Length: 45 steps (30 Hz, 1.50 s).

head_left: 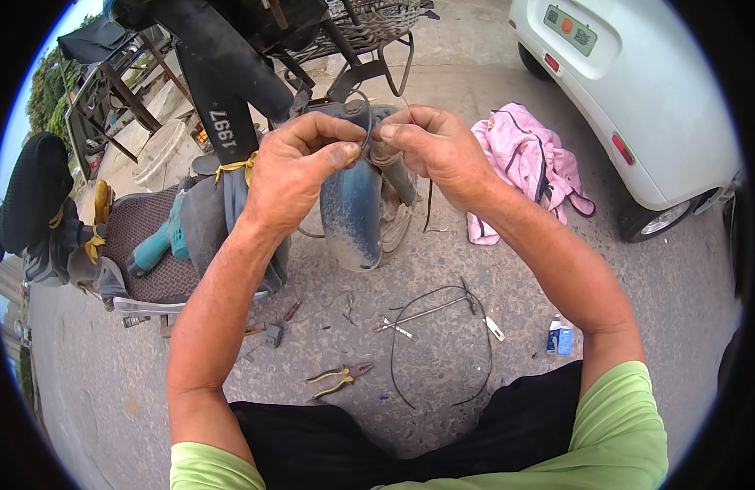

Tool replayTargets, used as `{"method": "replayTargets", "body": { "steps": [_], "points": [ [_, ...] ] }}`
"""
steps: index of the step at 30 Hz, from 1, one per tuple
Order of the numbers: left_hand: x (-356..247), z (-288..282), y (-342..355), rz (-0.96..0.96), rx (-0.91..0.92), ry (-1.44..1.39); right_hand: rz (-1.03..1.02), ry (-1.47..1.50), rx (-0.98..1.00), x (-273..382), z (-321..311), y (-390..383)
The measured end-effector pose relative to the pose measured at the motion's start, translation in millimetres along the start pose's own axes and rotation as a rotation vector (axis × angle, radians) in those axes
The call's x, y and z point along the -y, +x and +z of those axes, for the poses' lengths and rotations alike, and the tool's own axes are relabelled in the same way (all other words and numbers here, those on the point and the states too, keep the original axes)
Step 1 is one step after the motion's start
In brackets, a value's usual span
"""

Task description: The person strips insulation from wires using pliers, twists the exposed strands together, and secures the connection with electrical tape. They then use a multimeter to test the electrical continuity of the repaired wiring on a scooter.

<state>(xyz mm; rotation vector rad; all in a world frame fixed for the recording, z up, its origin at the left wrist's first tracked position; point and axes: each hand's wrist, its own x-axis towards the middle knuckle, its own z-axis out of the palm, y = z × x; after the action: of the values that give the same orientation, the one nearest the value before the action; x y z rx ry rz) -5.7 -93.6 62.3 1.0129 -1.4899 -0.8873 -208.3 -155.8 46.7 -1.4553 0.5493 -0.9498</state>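
Observation:
My left hand (308,159) is raised in front of the vehicle's front end, thumb and forefinger pinched on a thin dark cable (367,116). My right hand (426,147) is just to its right, pinching a thin wire with a small red piece (411,118); its exact end is hidden by the fingers. Behind and below both hands are a dusty blue mudguard (349,216) and a grey cylindrical tube (398,180). Above them stand a black frame tube (251,69) and a wire basket (373,16). A dark cable (429,212) hangs below my right hand.
A pink cloth (516,147) lies beside a white car (630,106). On the left are a padded platform (153,229) with a teal power tool (157,245). Pliers (340,376), a loose cable (483,367), small tools (291,310) and a blue packet (559,336) lie on the ground.

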Motion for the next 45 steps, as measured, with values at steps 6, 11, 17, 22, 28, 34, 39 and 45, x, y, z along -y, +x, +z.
{"method": "replayTargets", "body": {
  "steps": [6, 11, 17, 22, 28, 34, 39, 45],
  "points": [
    [-1, 7, -1, -0.027, -0.023, 0.007, -0.007, 0.049, -0.019, -4, 6, 2],
    [-4, 21, -7, 0.169, -0.062, 0.223, -0.017, 0.097, -0.047, 0, 7, 1],
    [-4, 23, -7, 0.096, -0.136, 0.314, -0.040, 0.023, -0.048, -5, 5, 1],
    [-3, 29, -6, 0.129, -0.145, 0.318, -0.136, 0.071, -0.097, -14, 4, 7],
    [-9, 24, -5, -0.044, -0.067, 0.212, -0.082, -0.033, -0.068, -9, 4, 3],
    [-5, 26, -8, 0.142, -0.099, 0.393, -0.024, -0.162, 0.002, 2, 2, 2],
    [1, 20, -4, 0.263, -0.130, 0.470, 0.064, -0.106, 0.119, 7, -2, 3],
    [1, 21, 0, 0.275, -0.111, 0.396, 0.199, 0.122, 0.253, 5, -12, 6]
  ]
}}
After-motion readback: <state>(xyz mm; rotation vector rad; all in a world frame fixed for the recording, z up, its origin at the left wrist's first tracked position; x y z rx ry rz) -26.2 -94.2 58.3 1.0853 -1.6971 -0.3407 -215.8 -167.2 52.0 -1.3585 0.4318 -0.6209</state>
